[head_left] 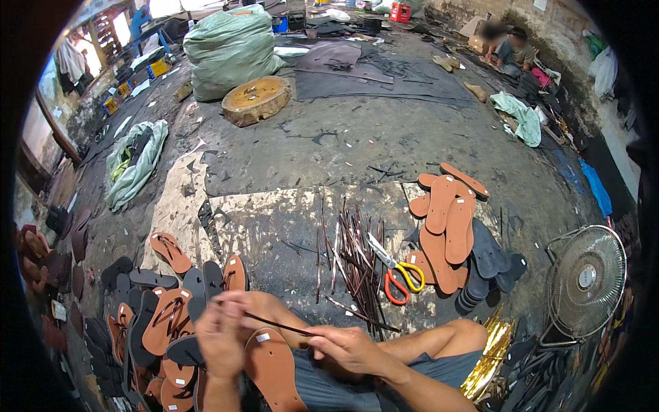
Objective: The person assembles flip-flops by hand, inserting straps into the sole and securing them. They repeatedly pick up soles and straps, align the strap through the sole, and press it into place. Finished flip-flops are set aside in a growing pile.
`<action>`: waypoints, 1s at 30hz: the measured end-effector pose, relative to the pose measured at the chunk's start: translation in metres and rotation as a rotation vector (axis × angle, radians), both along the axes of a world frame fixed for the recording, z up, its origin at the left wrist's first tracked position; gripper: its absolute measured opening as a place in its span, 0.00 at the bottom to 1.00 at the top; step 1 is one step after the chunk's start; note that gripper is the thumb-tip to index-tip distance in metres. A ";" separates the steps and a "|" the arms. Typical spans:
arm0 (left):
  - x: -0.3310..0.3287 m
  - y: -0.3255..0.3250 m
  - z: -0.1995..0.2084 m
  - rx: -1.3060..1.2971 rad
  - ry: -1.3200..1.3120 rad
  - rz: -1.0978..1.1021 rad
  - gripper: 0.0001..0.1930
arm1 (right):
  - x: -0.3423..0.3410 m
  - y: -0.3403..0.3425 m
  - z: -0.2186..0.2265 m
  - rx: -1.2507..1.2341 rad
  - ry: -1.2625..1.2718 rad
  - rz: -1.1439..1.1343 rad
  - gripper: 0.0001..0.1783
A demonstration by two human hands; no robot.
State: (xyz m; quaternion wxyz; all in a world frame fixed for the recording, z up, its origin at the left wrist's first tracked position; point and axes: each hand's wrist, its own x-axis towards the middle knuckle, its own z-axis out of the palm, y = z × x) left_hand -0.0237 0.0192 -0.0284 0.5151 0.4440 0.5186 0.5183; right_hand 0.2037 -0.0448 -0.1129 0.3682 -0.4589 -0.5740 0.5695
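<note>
A dark brown strap point(278, 323) runs in a straight line between my two hands. My right hand point(347, 350) is closed, pinching its right end between thumb and fingers. The other end meets the fingers of my left hand point(223, 333), which are raised, curled around it and blurred by motion. Below the strap, a tan sandal sole point(271, 374) with small holes and a white label leans on my lap, next to my left wrist. Close beyond my right hand lie a bundle of dark straps point(353, 257) and scissors point(395, 268) with one red and one yellow handle loop.
Finished thong sandals point(168, 319) are heaped at my left. Tan soles point(446, 220) and black soles point(491, 254) lie at the right, near a standing fan point(587, 275) and gold strips point(491, 350). Farther off are a round wooden block point(256, 99), a large sack point(230, 51) and people sitting.
</note>
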 end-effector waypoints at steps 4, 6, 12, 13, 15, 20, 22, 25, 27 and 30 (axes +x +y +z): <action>-0.022 0.002 -0.002 0.105 -0.158 0.166 0.17 | 0.027 0.050 -0.063 -0.089 -0.239 -0.221 0.17; -0.021 -0.009 -0.011 0.086 -0.130 0.059 0.18 | 0.032 0.101 -0.109 0.237 -0.392 -0.461 0.17; -0.013 -0.025 -0.017 0.047 -0.160 0.008 0.15 | 0.036 0.158 -0.181 0.113 -1.058 -0.379 0.14; -0.011 -0.022 -0.015 0.032 -0.151 0.010 0.15 | 0.039 0.154 -0.175 0.181 -0.878 -0.483 0.14; -0.003 -0.017 -0.010 -0.054 -0.107 -0.057 0.14 | 0.046 0.138 -0.147 0.184 -0.558 -0.611 0.15; 0.034 -0.003 -0.006 -0.080 -0.163 -0.293 0.11 | 0.055 0.088 -0.027 0.133 -0.159 -0.657 0.15; 0.044 -0.001 -0.005 -0.050 -0.148 -0.400 0.10 | 0.049 0.058 0.020 0.135 -0.045 -0.668 0.14; 0.053 -0.007 -0.001 -0.068 -0.126 -0.477 0.11 | 0.034 0.016 0.074 0.331 -0.131 -0.632 0.14; 0.059 -0.013 0.002 0.000 -0.140 -0.463 0.10 | 0.025 -0.005 0.097 0.319 -0.140 -0.565 0.16; 0.066 -0.022 0.008 0.085 -0.207 -0.438 0.10 | 0.011 -0.016 0.110 0.429 -0.153 -0.600 0.14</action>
